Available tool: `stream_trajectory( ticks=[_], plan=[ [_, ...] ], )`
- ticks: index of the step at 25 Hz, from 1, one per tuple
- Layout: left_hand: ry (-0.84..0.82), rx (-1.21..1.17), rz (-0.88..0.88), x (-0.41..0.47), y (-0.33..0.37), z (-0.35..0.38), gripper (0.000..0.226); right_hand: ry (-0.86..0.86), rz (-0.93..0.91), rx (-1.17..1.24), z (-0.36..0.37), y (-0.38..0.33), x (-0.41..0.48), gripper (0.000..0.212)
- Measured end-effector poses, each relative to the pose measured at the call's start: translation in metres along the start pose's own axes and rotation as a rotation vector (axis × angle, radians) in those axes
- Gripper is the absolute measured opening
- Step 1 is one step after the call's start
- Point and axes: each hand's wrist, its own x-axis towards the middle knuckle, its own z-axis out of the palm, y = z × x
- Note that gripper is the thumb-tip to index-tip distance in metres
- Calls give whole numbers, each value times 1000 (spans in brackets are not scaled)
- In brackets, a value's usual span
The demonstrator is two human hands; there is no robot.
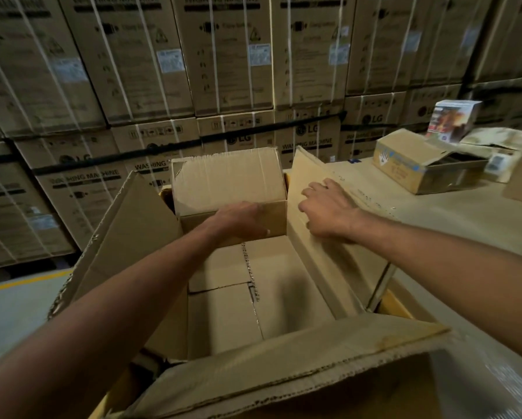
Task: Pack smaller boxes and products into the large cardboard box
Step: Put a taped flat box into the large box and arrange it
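Large cardboard box: open, all four flaps turned outward, standing at the left edge of the counter. Its near half shows a bare taped floor.

Smaller box: closed, plain brown, seated in the far end of the large cardboard box, with its upper part rising above the rim.

Left hand: reaches in from near left and holds the smaller box, fingers curled over its near top edge. Some motion blur; the exact finger placement is not clear.

Right hand: fingers extended and spread, palm down, pressing on the right flap of the large cardboard box. It holds nothing.

On the counter, far right: an opened carton with a hand emblem on its side, and behind it a printed product box standing upright.

Background: strapped washing machine cartons stacked as a wall along the far side.
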Motion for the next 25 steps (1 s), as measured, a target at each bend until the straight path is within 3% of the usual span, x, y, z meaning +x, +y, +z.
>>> stream_trajectory(
  ticks=[4, 11, 15, 20, 25],
  plan=[
    [100, 11, 23, -15, 45, -21, 53, 328, 61, 25, -39, 5, -44, 27],
    [360, -128, 47, -70, 135, -38, 47, 572, 210, 403, -33, 51, -130, 31],
    [606, -292, 9, -105, 214, -25, 37, 758, 216, 566, -2, 104, -198, 25],
    [749, -531, -36, -121, 338, 12, 33, 721, 252, 665, 66, 181, -279, 18],
    [680, -586, 2, -87, 440, 41, 34, 576, 292, 693, 130, 244, -327, 13]
  ],
)
